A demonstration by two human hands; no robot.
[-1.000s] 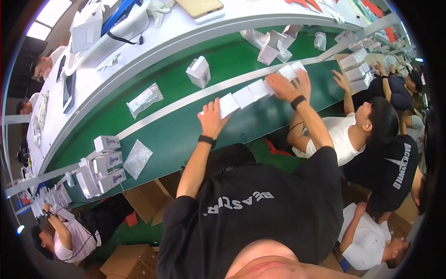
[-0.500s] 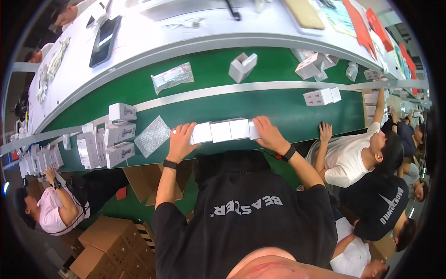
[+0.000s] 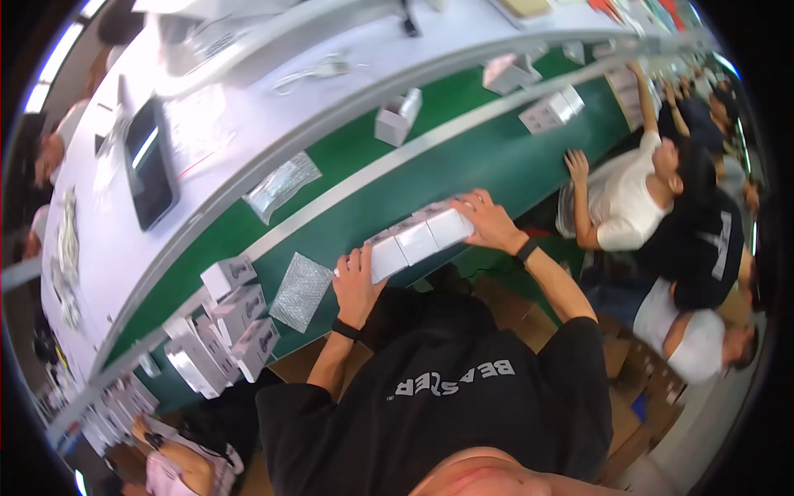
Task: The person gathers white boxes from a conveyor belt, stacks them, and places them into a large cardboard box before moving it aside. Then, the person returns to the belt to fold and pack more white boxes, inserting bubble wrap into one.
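Note:
A row of small white boxes [image 3: 418, 240] lies on the near edge of the green conveyor belt [image 3: 496, 161]. My left hand [image 3: 357, 281] presses against the row's left end. At the other end my right hand [image 3: 490, 220] clamps the last box. Both wrists wear black bands. The row is squeezed between the two hands, close to my chest.
A bubble-wrap pouch [image 3: 301, 291] and a stack of white boxes [image 3: 233, 318] lie left of my hands. More boxes [image 3: 397, 116] and a clear bag [image 3: 281, 183] sit further along the belt. A dark tablet [image 3: 150, 172] rests on the white table. Other workers sit at right [image 3: 662, 198].
The row of boxes, held between both hands, has been slid along the belt toward my body and now sits at its near edge. The view has tilted.

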